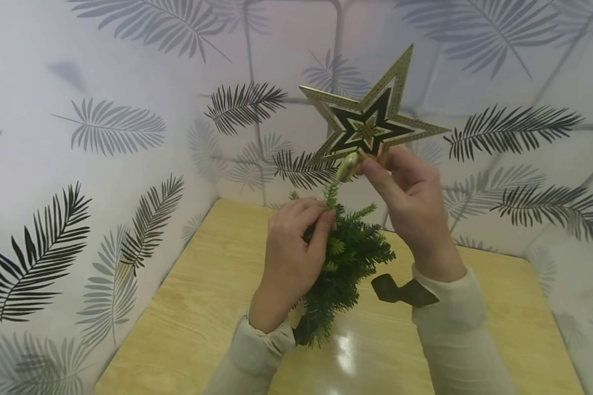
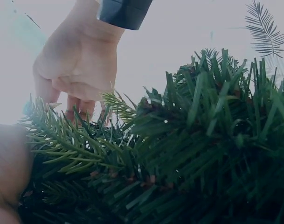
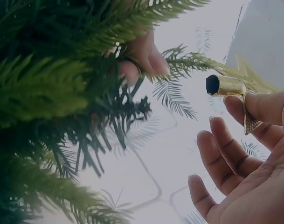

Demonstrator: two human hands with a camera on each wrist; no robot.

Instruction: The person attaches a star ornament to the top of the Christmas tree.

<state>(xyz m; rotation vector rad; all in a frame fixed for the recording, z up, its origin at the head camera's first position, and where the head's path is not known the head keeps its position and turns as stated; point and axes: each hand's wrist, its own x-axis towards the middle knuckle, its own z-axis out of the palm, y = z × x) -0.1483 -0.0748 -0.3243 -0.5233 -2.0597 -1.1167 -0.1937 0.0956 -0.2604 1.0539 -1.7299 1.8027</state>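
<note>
A small artificial Christmas tree (image 1: 346, 263) stands low between the arms, its green branches bushy. My left hand (image 1: 294, 247) pinches its light green top sprig (image 1: 330, 196) between thumb and fingers, and the tip pokes out above them. Up and to the right, my right hand (image 1: 415, 208) holds a gold star tree topper (image 1: 368, 127) by its base with thumb and forefinger. The topper's short gold socket (image 1: 347, 167) points down toward the sprig, apart from it. In the right wrist view the socket's dark open end (image 3: 211, 85) faces the sprig; the other right fingers are spread loosely.
A light wood-patterned table (image 1: 188, 318) lies beneath the tree. Pale walls with black and grey leaf prints (image 1: 247, 107) rise close behind and at the sides. A dark strap (image 1: 402, 291) sticks out from the right cuff.
</note>
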